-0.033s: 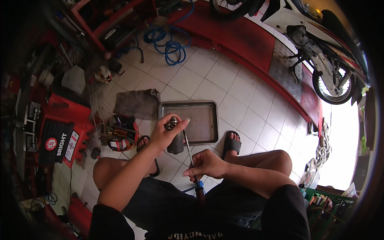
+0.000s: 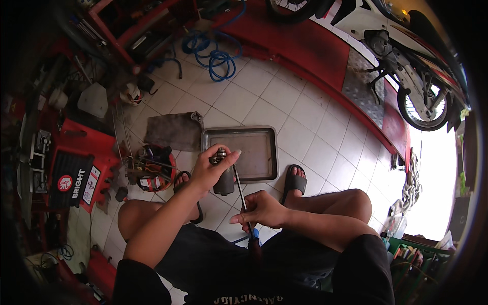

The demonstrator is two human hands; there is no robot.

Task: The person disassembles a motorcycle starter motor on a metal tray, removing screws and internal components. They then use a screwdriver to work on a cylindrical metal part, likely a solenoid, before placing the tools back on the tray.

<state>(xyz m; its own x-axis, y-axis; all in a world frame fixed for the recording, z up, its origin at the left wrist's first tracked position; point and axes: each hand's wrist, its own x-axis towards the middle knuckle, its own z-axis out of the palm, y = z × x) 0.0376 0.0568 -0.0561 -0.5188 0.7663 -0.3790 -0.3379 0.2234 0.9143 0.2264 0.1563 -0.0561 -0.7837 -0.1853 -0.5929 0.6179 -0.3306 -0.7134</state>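
Observation:
My left hand [image 2: 207, 172] is closed around a small cylindrical motor [image 2: 223, 185], apparently a starter motor. Its dark grey body points down toward me, and a silvery geared end sticks up between my thumb and fingers. In my right hand [image 2: 265, 209] is a long screwdriver [image 2: 240, 187], its shaft pinched between thumb and fingers. The dark reddish handle hangs toward my lap, while the tip end reaches up beside the motor near my left thumb. Whether the tip touches the motor cannot be made out. Both hands are above the near edge of a shallow metal tray [image 2: 275, 152].
Left of the tray lie a dark grey cloth [image 2: 174, 133] and a round red container of tools [image 2: 152, 168]. A red toolbox [image 2: 89, 137] stands farther left. Beyond are a coiled blue hose [image 2: 216, 63], a red lift platform [image 2: 300, 56] and a motorcycle [image 2: 406, 66].

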